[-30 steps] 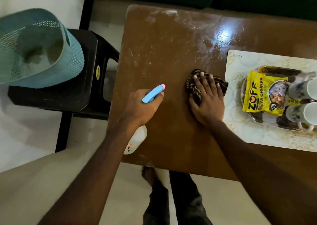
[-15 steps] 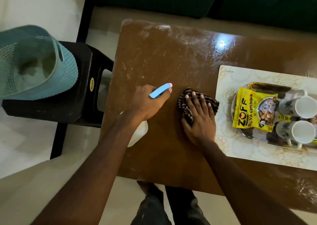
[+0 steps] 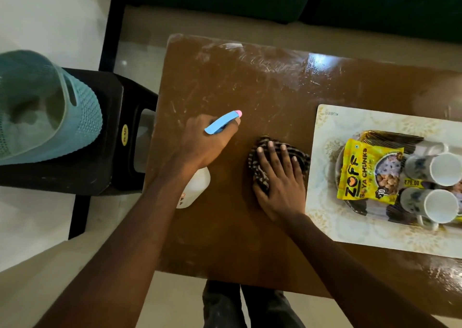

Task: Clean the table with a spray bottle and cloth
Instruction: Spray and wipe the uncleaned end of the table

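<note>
Two hands sit mid-frame: the left hand [image 3: 207,145] grips one spray bottle [image 3: 222,125], while the right hand [image 3: 280,182] presses flat, fingers spread, on one striped cloth [image 3: 258,170] on the brown counter [image 3: 250,90]. At right lie one yellow packet [image 3: 367,172] and two mugs [image 3: 435,168].

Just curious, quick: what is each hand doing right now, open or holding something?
Left hand: grips the spray bottle.
Right hand: open, pressing the cloth flat onto the table.
</note>
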